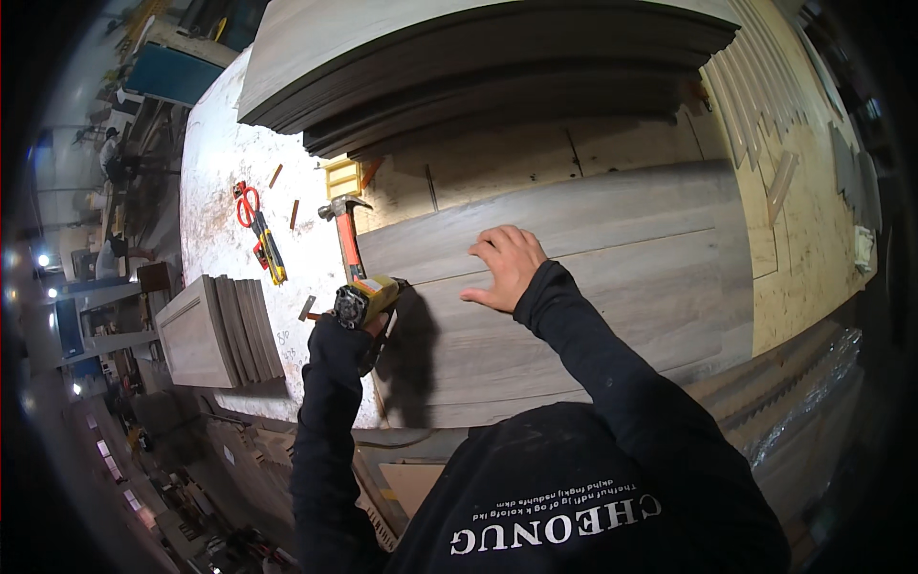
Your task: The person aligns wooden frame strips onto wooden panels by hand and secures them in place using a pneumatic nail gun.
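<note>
A wide grey wood-grain panel (pixel 593 287) lies flat in front of me, with long seams running across it. My right hand (pixel 509 270) is over its middle, fingers spread and thumb apart, holding nothing. I cannot tell whether it touches the panel. At the panel's left edge, my left hand (pixel 381 323) is closed around a yellow and black hand-held power tool (pixel 371 292); the tool and sleeve hide most of its fingers. Just beyond the tool lies a claw hammer (pixel 348 241) with an orange-red handle.
Tall stacked panels (pixel 497 81) stand at the far side. Red-handled scissors (pixel 248 204), a yellow and black knife (pixel 272 256) and a yellow tray (pixel 341 178) lie left. Smaller framed panels (pixel 196 330) stand at the left edge, wooden strips (pixel 755 81) at right.
</note>
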Motion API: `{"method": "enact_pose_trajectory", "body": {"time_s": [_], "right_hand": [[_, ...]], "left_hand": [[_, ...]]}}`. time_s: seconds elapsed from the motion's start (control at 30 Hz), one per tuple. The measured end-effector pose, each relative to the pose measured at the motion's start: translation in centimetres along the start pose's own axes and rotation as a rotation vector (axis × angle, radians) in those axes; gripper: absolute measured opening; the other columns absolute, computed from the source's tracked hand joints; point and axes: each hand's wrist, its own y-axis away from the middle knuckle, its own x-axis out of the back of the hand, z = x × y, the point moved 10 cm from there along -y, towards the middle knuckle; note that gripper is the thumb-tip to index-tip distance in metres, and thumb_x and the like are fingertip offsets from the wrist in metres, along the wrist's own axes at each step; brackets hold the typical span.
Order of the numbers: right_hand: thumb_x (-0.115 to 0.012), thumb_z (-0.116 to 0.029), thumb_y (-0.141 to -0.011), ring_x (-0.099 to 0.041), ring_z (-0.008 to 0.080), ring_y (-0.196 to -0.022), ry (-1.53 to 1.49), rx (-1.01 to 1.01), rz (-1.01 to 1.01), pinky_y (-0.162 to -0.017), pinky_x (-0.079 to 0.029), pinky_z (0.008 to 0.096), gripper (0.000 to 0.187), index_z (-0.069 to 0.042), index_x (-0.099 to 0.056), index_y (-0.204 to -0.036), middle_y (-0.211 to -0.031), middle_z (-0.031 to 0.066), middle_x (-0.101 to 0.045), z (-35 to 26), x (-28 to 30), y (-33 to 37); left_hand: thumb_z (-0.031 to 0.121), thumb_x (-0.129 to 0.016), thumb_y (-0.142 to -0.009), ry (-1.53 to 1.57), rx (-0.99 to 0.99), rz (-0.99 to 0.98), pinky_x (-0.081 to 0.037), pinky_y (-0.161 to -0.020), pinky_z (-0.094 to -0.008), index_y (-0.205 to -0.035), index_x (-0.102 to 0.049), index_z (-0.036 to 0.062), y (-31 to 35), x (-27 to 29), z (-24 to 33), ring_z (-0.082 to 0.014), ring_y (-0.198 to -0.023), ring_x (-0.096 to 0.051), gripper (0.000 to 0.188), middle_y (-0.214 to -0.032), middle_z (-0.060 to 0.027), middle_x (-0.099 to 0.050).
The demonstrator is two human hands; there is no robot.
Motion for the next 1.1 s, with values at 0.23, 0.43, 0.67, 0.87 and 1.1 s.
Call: {"method": "enact_pose_trajectory", "body": {"time_s": [0.23, 0.43, 0.67, 0.87, 1.1], "right_hand": [[-0.072, -0.042, -0.061, -0.048, 0.0235, -0.097, 0.026, -0.026, -0.040, -0.084, -0.037, 0.0378, 0.050, -0.010, -0.058, -0.096, -0.097, 0.0055, -0.052, 0.5, -0.1, 0.1], [-0.071, -0.042, -0.064, -0.049, 0.0249, -0.092, 0.035, -0.030, -0.050, -0.081, -0.038, 0.0382, 0.048, -0.010, -0.059, -0.096, -0.093, 0.0066, -0.052, 0.5, -0.4, 0.5], [-0.071, -0.040, -0.064, -0.052, 0.0322, -0.087, 0.231, -0.109, 0.099, -0.076, -0.041, 0.0416, 0.044, -0.010, -0.060, -0.094, -0.093, 0.0118, -0.056, 6.4, 7.0, 4.6], [-0.072, -0.042, -0.063, -0.046, 0.0332, -0.104, 0.771, -0.595, 0.469, -0.087, -0.037, 0.0426, 0.059, -0.008, -0.055, -0.107, -0.111, 0.0158, -0.050, 15.2, 20.2, 14.9], [-0.071, -0.044, -0.063, -0.041, 0.0371, -0.109, 0.320, -1.045, 0.509, -0.095, -0.033, 0.0433, 0.068, -0.005, -0.051, -0.115, -0.115, 0.0208, -0.046, 22.1, 20.3, 21.4]], "left_hand": [[0.028, -0.074, -0.070, 0.302, 0.191, 0.208, -0.045, -0.044, -0.0271, -0.098, -0.061, 0.0035, 3.0, 3.2, -5.9, -0.0101, -0.048, -0.054, 0.039, -0.064, -0.0048, -0.060], [0.022, -0.070, -0.072, -0.042, 0.341, 0.378, -0.049, -0.060, -0.0309, -0.112, -0.052, 0.0023, 2.1, 5.7, -16.2, -0.0206, -0.074, -0.059, 0.048, -0.090, -0.0123, -0.060], [0.016, -0.066, -0.072, -0.578, -0.201, 0.869, -0.048, -0.065, -0.0323, -0.116, -0.050, 0.0017, 6.5, 3.0, -9.9, -0.0277, -0.076, -0.056, 0.049, -0.088, -0.0145, -0.055], [0.019, -0.066, -0.071, -0.048, -0.187, 0.421, -0.045, -0.071, -0.0364, -0.114, -0.052, 0.0000, 2.0, -6.2, -3.5, -0.0298, -0.081, -0.053, 0.049, -0.092, -0.0161, -0.051], [0.023, -0.070, -0.069, 0.130, 0.084, 0.565, -0.037, -0.088, -0.0397, -0.114, -0.049, -0.0029, -1.4, -8.6, -4.6, -0.0328, -0.101, -0.047, 0.056, -0.106, -0.0204, -0.049]]}}
